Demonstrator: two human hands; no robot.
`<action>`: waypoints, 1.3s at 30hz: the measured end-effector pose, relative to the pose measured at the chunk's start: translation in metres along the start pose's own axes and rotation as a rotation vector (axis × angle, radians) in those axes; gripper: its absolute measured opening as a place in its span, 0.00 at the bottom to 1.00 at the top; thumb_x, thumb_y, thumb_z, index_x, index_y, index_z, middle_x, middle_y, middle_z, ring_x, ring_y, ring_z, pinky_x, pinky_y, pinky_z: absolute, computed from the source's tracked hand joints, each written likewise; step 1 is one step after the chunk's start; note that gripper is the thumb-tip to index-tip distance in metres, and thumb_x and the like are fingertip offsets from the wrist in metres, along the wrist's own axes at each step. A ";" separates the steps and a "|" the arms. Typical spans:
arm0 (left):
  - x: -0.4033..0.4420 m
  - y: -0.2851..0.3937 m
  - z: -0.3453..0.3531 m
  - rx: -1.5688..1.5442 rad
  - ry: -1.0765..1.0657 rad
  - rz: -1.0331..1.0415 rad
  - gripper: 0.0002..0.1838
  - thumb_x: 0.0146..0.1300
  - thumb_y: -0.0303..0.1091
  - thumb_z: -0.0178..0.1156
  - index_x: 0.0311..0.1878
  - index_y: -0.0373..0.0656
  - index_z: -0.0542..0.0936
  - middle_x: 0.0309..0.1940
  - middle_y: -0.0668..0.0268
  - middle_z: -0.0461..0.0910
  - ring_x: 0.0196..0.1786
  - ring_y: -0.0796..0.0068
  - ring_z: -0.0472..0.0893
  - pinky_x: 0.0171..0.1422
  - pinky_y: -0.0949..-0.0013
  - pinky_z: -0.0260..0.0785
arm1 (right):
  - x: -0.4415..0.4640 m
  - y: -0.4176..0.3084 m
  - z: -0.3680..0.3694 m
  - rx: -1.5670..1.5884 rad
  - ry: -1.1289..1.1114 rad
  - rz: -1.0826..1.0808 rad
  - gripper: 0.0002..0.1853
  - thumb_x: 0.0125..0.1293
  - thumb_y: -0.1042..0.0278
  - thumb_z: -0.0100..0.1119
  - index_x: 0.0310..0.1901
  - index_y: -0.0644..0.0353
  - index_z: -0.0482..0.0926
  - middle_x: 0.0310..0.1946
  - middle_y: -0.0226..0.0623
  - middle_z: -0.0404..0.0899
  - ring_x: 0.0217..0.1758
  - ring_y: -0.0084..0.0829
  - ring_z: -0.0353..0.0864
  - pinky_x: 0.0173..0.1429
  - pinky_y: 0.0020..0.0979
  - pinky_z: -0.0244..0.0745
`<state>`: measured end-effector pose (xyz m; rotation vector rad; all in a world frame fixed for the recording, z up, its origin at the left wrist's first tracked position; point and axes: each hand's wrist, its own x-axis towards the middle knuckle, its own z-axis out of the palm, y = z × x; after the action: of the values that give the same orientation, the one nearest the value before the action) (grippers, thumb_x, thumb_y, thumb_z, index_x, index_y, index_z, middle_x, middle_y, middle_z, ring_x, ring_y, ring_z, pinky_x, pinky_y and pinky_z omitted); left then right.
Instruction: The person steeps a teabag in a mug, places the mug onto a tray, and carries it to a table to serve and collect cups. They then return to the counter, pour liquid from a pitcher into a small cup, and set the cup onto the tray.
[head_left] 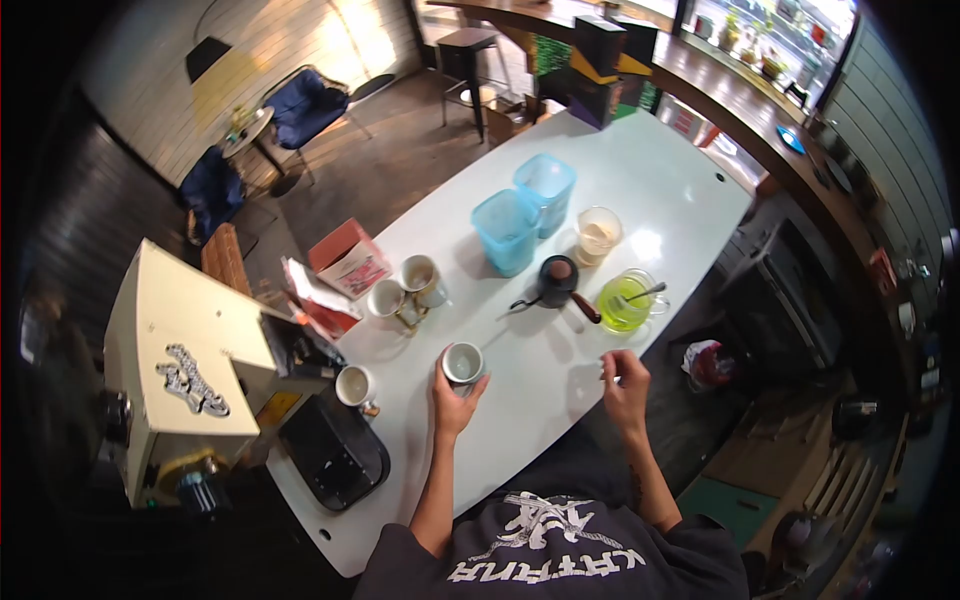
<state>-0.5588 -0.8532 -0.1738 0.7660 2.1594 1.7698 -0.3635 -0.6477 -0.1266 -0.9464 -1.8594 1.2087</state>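
My left hand (457,402) is wrapped round a small pale cup (463,363), held upright at the table's near side; its inside looks pale grey-green. Fingers curled together, my right hand (626,387) hovers over the table's near edge, and whatever it may hold is too small to make out. Just beyond it stands a glass mug (622,312) of bright green liquid with a spoon (645,293) leaning in it. A dark round pot (556,280) with a brown wooden handle (586,308) is left of that mug. Behind them sits a clear cup with beige contents (598,236).
Two translucent blue containers (505,232) stand mid-table. Several mugs (422,280) and a pink box (350,259) are to the left. A cream-coloured machine (190,370) and a black flat device (335,452) fill the left end. Dark boxes (600,75) stand at the far end.
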 end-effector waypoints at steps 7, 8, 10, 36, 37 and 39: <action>0.008 0.015 0.033 0.096 0.000 0.053 0.33 0.49 0.35 0.77 0.56 0.37 0.72 0.47 0.54 0.80 0.50 0.59 0.81 0.55 0.60 0.73 | 0.053 0.033 -0.063 -0.135 0.342 -0.023 0.09 0.68 0.69 0.58 0.42 0.67 0.77 0.38 0.41 0.78 0.38 0.31 0.77 0.43 0.31 0.72; 0.008 0.018 0.039 0.111 -0.012 0.067 0.33 0.48 0.35 0.78 0.56 0.37 0.72 0.46 0.54 0.80 0.49 0.59 0.81 0.55 0.60 0.73 | 0.061 0.035 -0.064 -0.142 0.338 0.003 0.11 0.68 0.68 0.59 0.45 0.67 0.77 0.42 0.43 0.76 0.42 0.33 0.77 0.46 0.33 0.73; 0.009 0.025 0.051 0.134 -0.041 0.067 0.32 0.47 0.35 0.78 0.54 0.38 0.73 0.45 0.55 0.81 0.48 0.60 0.81 0.54 0.61 0.73 | 0.077 0.034 -0.062 -0.146 0.346 0.029 0.13 0.68 0.67 0.60 0.49 0.66 0.76 0.46 0.44 0.75 0.45 0.36 0.77 0.49 0.35 0.73; 0.023 0.038 0.138 0.006 -0.370 0.113 0.28 0.44 0.28 0.75 0.49 0.37 0.73 0.47 0.60 0.80 0.49 0.72 0.81 0.56 0.68 0.73 | 0.139 0.072 -0.030 -0.118 0.266 -0.014 0.22 0.65 0.62 0.63 0.19 0.67 0.68 0.13 0.32 0.66 0.19 0.21 0.62 0.25 0.31 0.59; 0.021 0.037 0.138 -0.006 -0.366 0.105 0.28 0.44 0.28 0.75 0.49 0.37 0.73 0.47 0.60 0.80 0.49 0.72 0.80 0.56 0.68 0.73 | 0.134 0.071 -0.031 -0.103 0.266 -0.023 0.21 0.65 0.63 0.62 0.20 0.67 0.68 0.13 0.33 0.67 0.18 0.21 0.62 0.25 0.32 0.60; 0.021 0.037 0.138 -0.022 -0.368 0.107 0.28 0.44 0.28 0.75 0.49 0.38 0.73 0.47 0.60 0.79 0.49 0.72 0.80 0.56 0.68 0.72 | 0.129 0.071 -0.032 -0.104 0.271 -0.041 0.20 0.64 0.64 0.62 0.20 0.67 0.68 0.13 0.34 0.67 0.19 0.23 0.62 0.26 0.32 0.61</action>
<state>-0.4984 -0.7221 -0.1672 1.1210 1.8834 1.5491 -0.3837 -0.5020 -0.1607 -1.0665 -1.7284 0.9162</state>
